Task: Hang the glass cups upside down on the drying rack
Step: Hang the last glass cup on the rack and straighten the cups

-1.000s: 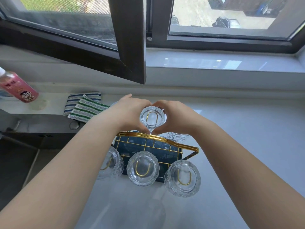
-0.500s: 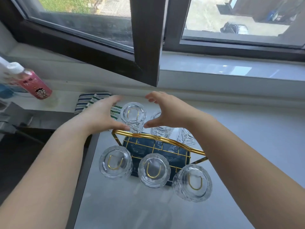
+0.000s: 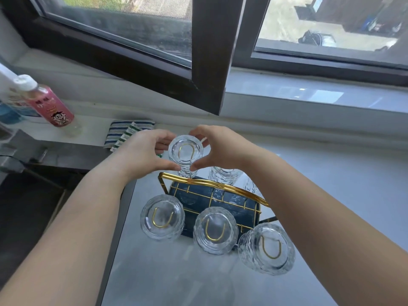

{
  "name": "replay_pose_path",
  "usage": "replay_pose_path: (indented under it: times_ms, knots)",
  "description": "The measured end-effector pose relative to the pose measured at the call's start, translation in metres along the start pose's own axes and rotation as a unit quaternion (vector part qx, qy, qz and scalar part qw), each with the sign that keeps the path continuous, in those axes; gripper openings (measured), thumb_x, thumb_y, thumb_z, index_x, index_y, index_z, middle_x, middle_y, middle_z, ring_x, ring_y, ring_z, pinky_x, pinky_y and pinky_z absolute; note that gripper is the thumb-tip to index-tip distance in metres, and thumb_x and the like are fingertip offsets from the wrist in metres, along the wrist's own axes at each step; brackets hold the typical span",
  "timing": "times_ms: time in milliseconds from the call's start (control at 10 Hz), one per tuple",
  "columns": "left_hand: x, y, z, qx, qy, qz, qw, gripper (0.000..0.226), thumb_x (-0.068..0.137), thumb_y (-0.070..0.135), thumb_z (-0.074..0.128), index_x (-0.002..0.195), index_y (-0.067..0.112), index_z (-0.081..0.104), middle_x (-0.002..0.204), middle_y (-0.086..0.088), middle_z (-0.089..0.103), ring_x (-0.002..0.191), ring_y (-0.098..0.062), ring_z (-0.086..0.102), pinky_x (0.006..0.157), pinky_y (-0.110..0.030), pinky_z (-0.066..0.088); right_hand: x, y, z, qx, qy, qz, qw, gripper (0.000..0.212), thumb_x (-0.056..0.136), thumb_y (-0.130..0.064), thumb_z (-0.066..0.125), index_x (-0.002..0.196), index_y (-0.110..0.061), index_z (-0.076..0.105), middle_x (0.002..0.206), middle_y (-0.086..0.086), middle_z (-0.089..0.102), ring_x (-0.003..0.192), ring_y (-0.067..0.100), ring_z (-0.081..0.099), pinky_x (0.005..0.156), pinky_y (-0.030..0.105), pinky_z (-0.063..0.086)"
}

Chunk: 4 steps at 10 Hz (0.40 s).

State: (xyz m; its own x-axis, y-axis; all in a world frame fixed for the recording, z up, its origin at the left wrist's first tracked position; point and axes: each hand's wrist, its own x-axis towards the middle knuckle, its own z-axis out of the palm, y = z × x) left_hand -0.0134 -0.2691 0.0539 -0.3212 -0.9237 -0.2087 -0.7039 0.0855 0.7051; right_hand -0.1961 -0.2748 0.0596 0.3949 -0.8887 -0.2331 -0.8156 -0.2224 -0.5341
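Note:
A gold wire drying rack (image 3: 216, 187) with a dark blue tray stands on the white counter. Three glass cups (image 3: 162, 217) (image 3: 215, 230) (image 3: 267, 248) hang upside down on its near hooks. At the rack's far left an upside-down glass cup (image 3: 186, 150) sits over a gold hook. My left hand (image 3: 141, 153) and my right hand (image 3: 223, 149) wrap around it from both sides, thumbs nearly meeting below it. Another upside-down cup (image 3: 223, 175) shows at the far side, partly hidden by my right wrist.
A pink bottle (image 3: 51, 107) and folded striped cloths (image 3: 125, 135) lie on the ledge at the left. The open window's dark frame (image 3: 209, 62) juts out above the rack. The counter's left edge (image 3: 119, 228) drops to a dark floor.
Both hands, spread apart beside the far-left cup half a second ago, have closed in around it. The view has shifted slightly, and the rack and other cups stay put.

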Motion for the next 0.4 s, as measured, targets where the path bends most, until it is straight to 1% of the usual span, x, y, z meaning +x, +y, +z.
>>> replay_pose_path:
  times_ms: [200,300,400]
  knots:
    - [0.0,0.0,0.001,0.0,-0.001,-0.009,1.0,0.068,0.061,0.019,0.083,0.122,0.022,0.053,0.12,0.0,0.062,0.106,-0.011,0.057,0.092,-0.026,0.045,0.001,0.002,0.001,0.009,0.0,0.007,1.0,0.074,0.067,-0.034,0.079,0.13,-0.016,0.044,0.131,0.005,0.056,0.111,0.023,0.055,0.094,0.037,0.049]
    - [0.001,-0.004,0.003,-0.001,-0.004,-0.018,1.0,0.071,0.061,0.022,0.082,0.124,0.023,0.05,0.124,0.0,0.06,0.11,-0.012,0.056,0.096,-0.03,0.044,-0.002,0.001,0.001,0.01,-0.005,0.015,1.0,0.084,0.065,-0.041,0.078,0.135,-0.02,0.037,0.133,0.004,0.054,0.116,0.023,0.053,0.099,0.04,0.046]
    - [-0.006,-0.006,0.001,-0.021,0.003,-0.035,0.999,0.073,0.065,0.024,0.079,0.129,0.02,0.046,0.129,-0.001,0.056,0.115,-0.013,0.054,0.1,-0.036,0.045,-0.026,0.004,-0.012,0.032,0.035,0.033,0.998,0.084,0.062,-0.048,0.077,0.133,-0.025,0.039,0.129,-0.001,0.057,0.117,0.019,0.053,0.102,0.04,0.043]
